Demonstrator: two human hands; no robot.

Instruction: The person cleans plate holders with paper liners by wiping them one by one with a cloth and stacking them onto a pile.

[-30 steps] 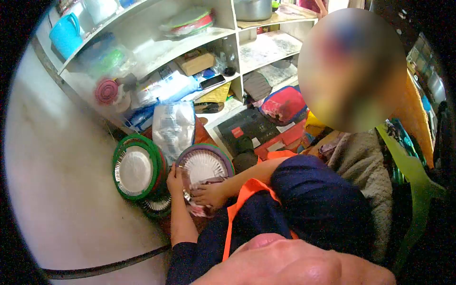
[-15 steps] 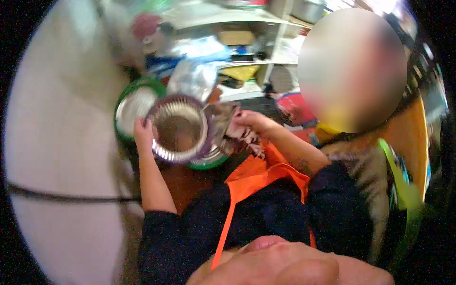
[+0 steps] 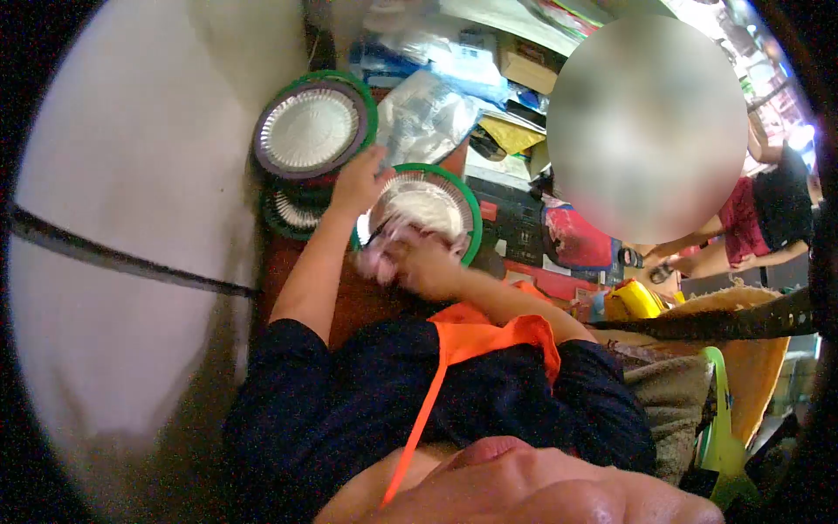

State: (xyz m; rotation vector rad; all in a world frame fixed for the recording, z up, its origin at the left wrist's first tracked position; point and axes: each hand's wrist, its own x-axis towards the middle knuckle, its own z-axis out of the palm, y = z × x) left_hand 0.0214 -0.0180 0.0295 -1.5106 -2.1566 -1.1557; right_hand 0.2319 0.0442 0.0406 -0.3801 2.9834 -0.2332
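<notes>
A silver plate with a purple rim (image 3: 312, 128) lies on top of a green-rimmed stack (image 3: 370, 103) at the left. My left hand (image 3: 360, 179) is between that stack and a silver plate with a green rim (image 3: 424, 203); what its fingers do is unclear. My right hand (image 3: 429, 266), blurred by motion, holds a pinkish patterned cloth (image 3: 384, 256) over the near part of the green-rimmed plate. Another silver fluted plate (image 3: 297, 210) shows partly below the left stack.
A clear plastic bag (image 3: 425, 118) lies behind the plates, near the shelves with packets and a box (image 3: 528, 68). A pale wall (image 3: 140, 157) is at the left. Another person (image 3: 781, 205) is at the right. A red bag (image 3: 580, 236) lies beyond the plates.
The purple-rimmed plate went from my left hand onto the left stack. My left hand let it go. The cloth moved over the green-rimmed plate. The view shifted, and another person shows at the right.
</notes>
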